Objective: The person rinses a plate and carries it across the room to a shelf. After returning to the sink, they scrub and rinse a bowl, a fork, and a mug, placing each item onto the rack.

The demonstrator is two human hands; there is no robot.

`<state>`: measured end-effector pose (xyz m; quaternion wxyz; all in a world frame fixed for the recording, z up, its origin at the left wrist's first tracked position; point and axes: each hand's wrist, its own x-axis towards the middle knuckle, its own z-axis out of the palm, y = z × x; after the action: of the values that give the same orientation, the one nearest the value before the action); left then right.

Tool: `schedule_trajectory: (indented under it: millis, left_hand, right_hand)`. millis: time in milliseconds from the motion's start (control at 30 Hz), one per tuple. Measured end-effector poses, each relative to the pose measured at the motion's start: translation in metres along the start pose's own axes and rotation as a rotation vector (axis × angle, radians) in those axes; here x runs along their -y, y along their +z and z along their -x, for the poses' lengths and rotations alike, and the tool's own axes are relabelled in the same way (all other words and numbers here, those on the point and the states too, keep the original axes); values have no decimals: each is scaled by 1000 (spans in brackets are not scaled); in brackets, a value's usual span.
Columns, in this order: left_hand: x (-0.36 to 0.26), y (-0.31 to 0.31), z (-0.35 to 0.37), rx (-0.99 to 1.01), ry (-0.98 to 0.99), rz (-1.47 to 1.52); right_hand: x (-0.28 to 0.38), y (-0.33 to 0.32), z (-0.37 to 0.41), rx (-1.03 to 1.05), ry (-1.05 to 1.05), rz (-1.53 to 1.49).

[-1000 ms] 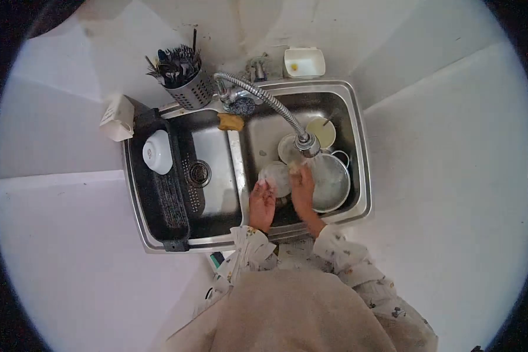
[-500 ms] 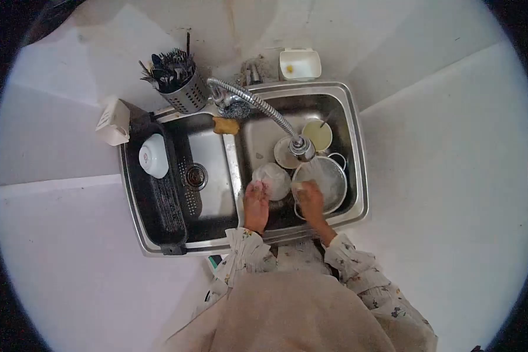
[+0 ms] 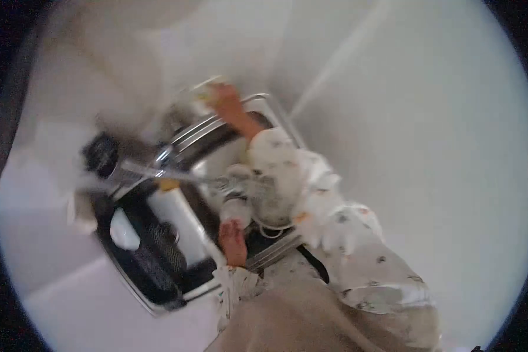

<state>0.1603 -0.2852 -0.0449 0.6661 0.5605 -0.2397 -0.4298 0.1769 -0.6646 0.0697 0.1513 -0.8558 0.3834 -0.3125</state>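
The whole view is smeared by motion. My left hand [image 3: 233, 240] is over the right basin, closed on a pale bowl [image 3: 236, 211] at its fingertips. My right hand [image 3: 226, 102] reaches past the sink's back edge to a white dish [image 3: 208, 87]; its fingers are too blurred to show a grip. A large pot [image 3: 270, 202] sits in the right basin, partly under my right sleeve. Beside the bowl, the faucet head [image 3: 220, 183] hangs over the basin.
In the left basin are a black rack [image 3: 152, 255] and a white bowl [image 3: 123, 229]. A yellow sponge [image 3: 169, 184] lies near the divider. The cutlery holder [image 3: 120, 173] stands behind the sink, with a white container [image 3: 81, 211] at far left.
The view has turned and shifted. My right hand has left the pot and stretched to the dish behind the sink. My left hand remains at the bowl.
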Motion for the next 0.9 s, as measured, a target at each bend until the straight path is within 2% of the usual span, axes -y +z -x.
schedule_trajectory:
  millis: [33,67,100,133,167,200,233,267,300,367,433,500,567,833,900]
  left_hand:
    - [-11,9,-4,-100,-283,635]
    - [-20,19,-5,-151,-332,572]
    - [-16,21,-11,-102,-368,590]
    - [-13,21,-17,-51,-409,605]
    - [-11,22,-27,-96,-472,586]
    - [-10,28,-34,-137,-538,559]
    - [-19,40,-38,-78,-544,452]
    - [-34,52,-43,-17,-539,349]
    - [-46,62,-45,73,-581,336]
    - [-65,79,-47,264,-554,258]
    - [-77,87,-46,432,-509,191]
    - [-71,95,-48,562,-450,139]
    - [-61,91,-58,601,-460,115]
    - [-11,54,-149,824,-565,43]
    - [-45,77,-123,815,-571,168]
  right_hand:
    - [3,-7,13,-57,-33,-10]
    - [13,-18,22,76,290,-60]
    - [11,-23,56,-74,222,-436]
    - [9,-29,88,-105,198,-408]
    - [3,-23,131,-34,180,-267]
    - [-3,16,176,-100,166,-134]
    - [-6,40,212,-159,157,6]
    - [33,-9,222,215,622,-309]
    - [41,7,260,82,189,-130]
    - [76,-50,246,424,275,-173]
    - [69,-53,251,246,406,-41]
    - [55,-60,255,143,472,-47]
    - [57,-63,256,82,508,-67]
    - [80,-72,264,8,519,-90]
    - [88,-72,265,4,509,-93]
